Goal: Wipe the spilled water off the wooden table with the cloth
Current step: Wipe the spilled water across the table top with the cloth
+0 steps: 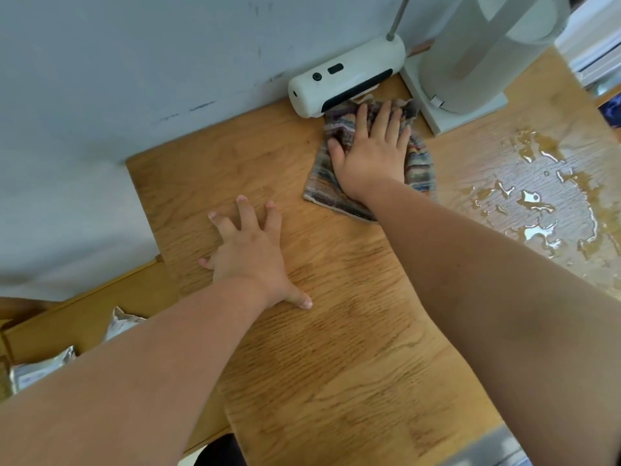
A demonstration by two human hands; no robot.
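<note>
Right hand (369, 153) lies flat with its fingers spread, pressing down on the striped cloth (420, 171), which sits bunched on the wooden table (336, 348) at its far side. The cloth's far edge touches a white tube-shaped gadget (346, 75) lying against the wall (134, 62) and comes just beside the flat white base (447, 112) of a tall white jug (470, 58); what the jug holds cannot be seen. Left hand (250, 257) is also splayed, fingertips and thumb on bare wood, holding nothing, near the table's left edge, where the top steps in along the wall. Spilled water (544, 200) spreads in a wide shiny patch to the right of the cloth, apart from it, running toward the right rim of the view. Dry wood lies open between the two hands and down to the near edge. Silvery packets (43, 368) rest on a lower wooden ledge at the left, partly behind the left forearm.
</note>
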